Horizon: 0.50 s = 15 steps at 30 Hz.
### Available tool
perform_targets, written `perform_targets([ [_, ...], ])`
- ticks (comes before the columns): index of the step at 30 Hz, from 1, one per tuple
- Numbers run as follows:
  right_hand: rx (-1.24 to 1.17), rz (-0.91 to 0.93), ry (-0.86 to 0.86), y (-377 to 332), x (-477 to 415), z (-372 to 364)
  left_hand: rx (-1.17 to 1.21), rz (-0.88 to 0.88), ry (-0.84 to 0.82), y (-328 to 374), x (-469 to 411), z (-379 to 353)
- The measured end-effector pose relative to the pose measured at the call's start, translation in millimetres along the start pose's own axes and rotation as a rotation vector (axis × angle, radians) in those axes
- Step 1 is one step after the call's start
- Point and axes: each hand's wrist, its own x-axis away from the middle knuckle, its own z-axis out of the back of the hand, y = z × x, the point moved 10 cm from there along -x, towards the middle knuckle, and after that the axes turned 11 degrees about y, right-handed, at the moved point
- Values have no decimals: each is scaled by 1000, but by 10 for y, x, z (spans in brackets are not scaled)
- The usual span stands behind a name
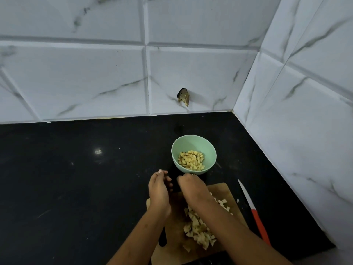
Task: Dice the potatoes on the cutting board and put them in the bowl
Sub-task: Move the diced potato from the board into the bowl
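1. Nearest the camera, a wooden cutting board point(221, 190) lies on the black countertop point(76, 178), with its long axis running from near-left to far-right.
2. On that board sits a loose pile of diced potato point(198, 232), stretched along the same line. No whole potato is in view, so the cutting looks finished.
3. Just right of the board, a red-handled knife point(253, 212) rests on the counter, not held by either hand. Its handle is near and its pale blade points away and slightly left.
4. Past the pile, over the board's far edge, the left hand point(159, 190) and right hand point(193, 186) hover close together, short of the bowl. Both have bent fingers, and the left palm faces the right hand. I cannot tell whether either holds any potato, because the palms are hidden.
5. Just beyond the hands stands a mint-green bowl point(193, 143), upright, with potato cubes point(191, 160) covering its bottom.
6. Judged from this, the transfer is partway through: some dice are in the bowl and a comparable heap is left on the board.
7. Farthest back, marble-look wall tiles point(95, 73) meet in a corner.
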Motion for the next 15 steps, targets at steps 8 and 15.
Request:
perform_targets([
  [8,-107,-79,59,63,-37,96,10,-9,3,20,84,47],
  [15,-434,-26,84,316,370,239,13,-81,-31,3,247,117],
])
